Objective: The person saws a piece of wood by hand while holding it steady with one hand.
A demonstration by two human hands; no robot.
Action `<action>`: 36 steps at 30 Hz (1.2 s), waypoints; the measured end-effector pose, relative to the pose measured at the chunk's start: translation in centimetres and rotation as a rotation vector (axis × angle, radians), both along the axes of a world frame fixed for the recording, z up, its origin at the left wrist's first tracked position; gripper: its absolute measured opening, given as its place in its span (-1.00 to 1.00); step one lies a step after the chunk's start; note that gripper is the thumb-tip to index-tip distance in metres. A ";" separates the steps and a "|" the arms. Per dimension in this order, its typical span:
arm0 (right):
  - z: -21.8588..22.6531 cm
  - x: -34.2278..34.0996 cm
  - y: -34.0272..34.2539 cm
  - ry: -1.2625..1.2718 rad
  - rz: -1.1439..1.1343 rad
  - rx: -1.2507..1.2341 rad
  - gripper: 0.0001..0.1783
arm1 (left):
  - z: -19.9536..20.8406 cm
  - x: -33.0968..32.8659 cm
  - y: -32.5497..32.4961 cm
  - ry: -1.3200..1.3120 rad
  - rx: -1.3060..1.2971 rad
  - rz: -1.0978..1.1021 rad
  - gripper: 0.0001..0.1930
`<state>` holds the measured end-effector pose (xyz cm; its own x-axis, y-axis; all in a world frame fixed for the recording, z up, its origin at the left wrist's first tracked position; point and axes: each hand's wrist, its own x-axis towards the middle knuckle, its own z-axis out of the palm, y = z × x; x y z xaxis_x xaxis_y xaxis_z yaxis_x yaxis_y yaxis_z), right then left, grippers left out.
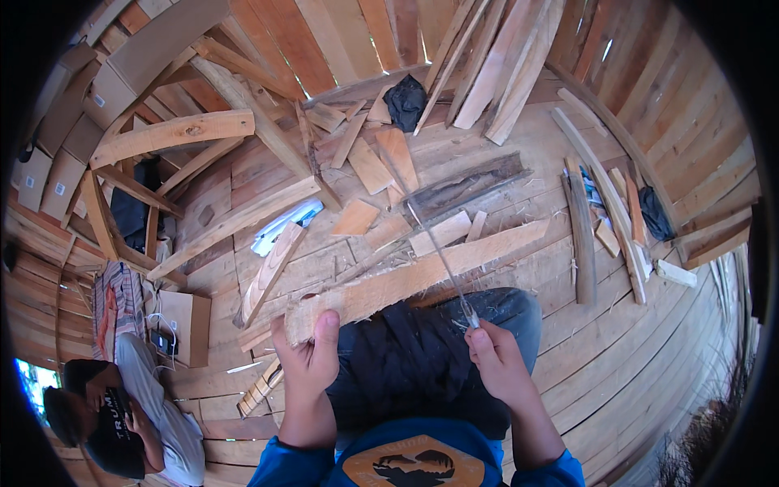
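A long, rough-cut wooden board (422, 272) runs up to the right across my lap, with shavings around it. My left hand (311, 353) grips its near end, thumb on the face and fingers behind. In my right hand (497, 361) is a long knife (442, 256), its thin blade seen almost edge-on. The blade slants away up to the left and crosses in front of the board's middle; I cannot tell whether it touches. My right fingers wrap around the handle and mostly hide it.
Wood offcuts (355, 217) and a hollowed dark slab (462, 187) lie on the plank floor ahead. Tall boards (503, 73) lean on the far wall. A wooden frame (235, 227) stands left. Another person (122, 414) sits at lower left, near a cardboard box (191, 329).
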<state>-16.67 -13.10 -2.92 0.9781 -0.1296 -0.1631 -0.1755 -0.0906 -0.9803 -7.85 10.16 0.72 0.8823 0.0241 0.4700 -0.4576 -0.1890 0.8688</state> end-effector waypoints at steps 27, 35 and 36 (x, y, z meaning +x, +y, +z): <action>1.1 -0.7 -3.4 0.098 -0.171 -0.878 -0.47 | -0.7 -1.3 -2.5 -0.346 0.340 -0.439 -0.79; -0.7 -0.1 -3.6 0.067 -0.137 -1.027 -0.46 | -2.9 -2.3 -3.4 -0.347 0.175 -0.279 -0.78; -1.0 0.1 -4.1 0.042 -0.127 -1.045 -0.46 | -2.7 -2.3 -3.6 -0.354 0.172 -0.279 -0.78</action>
<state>-16.61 -17.15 -3.93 0.9436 -0.3265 0.0550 -0.2752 -0.8656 -0.4183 -10.14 6.54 -1.97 0.6295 -0.2953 0.7187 -0.7730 -0.1448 0.6176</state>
